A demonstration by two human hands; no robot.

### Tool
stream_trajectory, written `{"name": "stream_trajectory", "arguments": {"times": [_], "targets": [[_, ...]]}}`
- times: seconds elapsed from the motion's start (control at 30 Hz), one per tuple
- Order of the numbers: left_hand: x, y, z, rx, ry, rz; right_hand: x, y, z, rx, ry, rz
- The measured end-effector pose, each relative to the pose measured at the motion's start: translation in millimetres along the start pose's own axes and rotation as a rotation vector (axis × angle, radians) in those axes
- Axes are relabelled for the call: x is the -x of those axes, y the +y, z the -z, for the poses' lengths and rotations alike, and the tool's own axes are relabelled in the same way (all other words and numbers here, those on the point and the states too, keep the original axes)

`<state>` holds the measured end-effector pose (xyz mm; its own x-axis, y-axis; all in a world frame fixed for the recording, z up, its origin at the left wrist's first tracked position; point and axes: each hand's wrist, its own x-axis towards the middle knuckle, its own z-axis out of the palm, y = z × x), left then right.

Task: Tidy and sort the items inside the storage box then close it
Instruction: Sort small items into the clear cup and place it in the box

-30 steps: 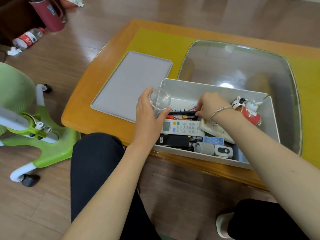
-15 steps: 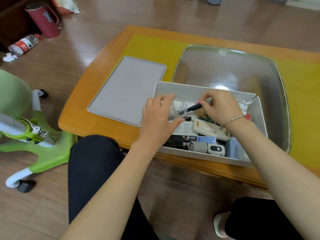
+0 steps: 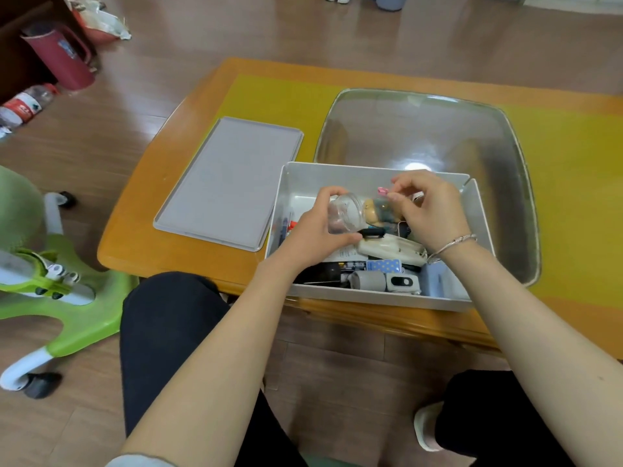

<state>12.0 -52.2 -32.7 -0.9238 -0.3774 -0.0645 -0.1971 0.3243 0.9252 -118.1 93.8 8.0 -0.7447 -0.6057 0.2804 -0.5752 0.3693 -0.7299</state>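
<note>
Over the open storage box (image 3: pixel 371 298) on the counter (image 3: pixel 141 237), the left hand (image 3: pixel 313 237) grips a tilted clear jar (image 3: pixel 347 214) while the right hand (image 3: pixel 428 207) pinches a small figurine (image 3: pixel 382 210) at its mouth, the lid (image 3: pixel 229 183) lying left.

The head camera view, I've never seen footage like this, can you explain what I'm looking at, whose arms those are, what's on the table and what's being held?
There is no machine here. The camera sits on a person's head and looks down, so the two bare arms are the wearer's own.

On the wooden table stands an open grey storage box full of small things, such as a white remote control. Its flat grey lid lies to the left, and a large shiny metal tray lies behind the box.

The left hand grips a clear plastic jar, tipped on its side over the box. The right hand pinches something small at the jar's mouth, where a little figurine shows. A pink bit sits by the fingertips; I cannot tell what it is.
</note>
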Motion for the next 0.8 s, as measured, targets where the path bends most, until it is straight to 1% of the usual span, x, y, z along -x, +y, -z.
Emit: {"name": "stream_trajectory", "arguments": {"times": [0.07, 0.1, 0.17, 0.3, 0.5, 0.57, 0.6, 0.63, 0.67, 0.7, 0.77, 0.8], "targets": [[-0.5, -0.6, 0.0, 0.010, 0.058, 0.024, -0.8, -0.4, 3.3, -0.076, 0.110, -0.044], [-0.5, -0.4, -0.2, 0.014, 0.089, 0.027, -1.2, -1.0, 4.7, -0.154, 0.134, -0.079], [-1.3, -0.4, -1.1, -0.003, 0.143, 0.003, -0.8, -3.4, 5.3, -0.268, 0.115, -0.121], [-2.2, -1.4, -4.0, -0.077, 0.210, -0.048, 4.1, -12.8, -1.7, -0.404, 0.018, -0.156], [-3.0, -3.0, -3.6, -0.084, 0.207, -0.056, 1.6, -27.3, -15.0, -0.345, -0.087, -0.121], [-3.9, -2.7, -4.1, -0.059, 0.203, -0.049, -2.6, -24.5, -10.3, -0.273, -0.014, -0.081], [-4.2, -3.0, -4.3, -0.043, 0.218, -0.047, -4.7, -20.9, -4.8, -0.210, 0.037, -0.062], [-5.0, -3.4, -3.4, -0.029, 0.250, -0.047, -6.4, -16.0, 1.9, -0.117, 0.055, -0.049], [-5.7, -3.9, -2.3, -0.021, 0.292, -0.045, -7.3, -9.8, 8.4, -0.001, 0.009, -0.053], [-6.5, -4.2, -0.7, -0.017, 0.336, -0.043, -7.0, -2.8, 14.0, 0.117, -0.100, -0.071], [-8.1, -5.0, 1.9, 0.009, 0.397, -0.027, -3.5, 9.3, 16.7, 0.304, -0.385, -0.105], [-9.0, -5.5, 2.5, 0.027, 0.405, -0.009, -0.8, 13.7, 14.5, 0.363, -0.503, -0.105]]}}
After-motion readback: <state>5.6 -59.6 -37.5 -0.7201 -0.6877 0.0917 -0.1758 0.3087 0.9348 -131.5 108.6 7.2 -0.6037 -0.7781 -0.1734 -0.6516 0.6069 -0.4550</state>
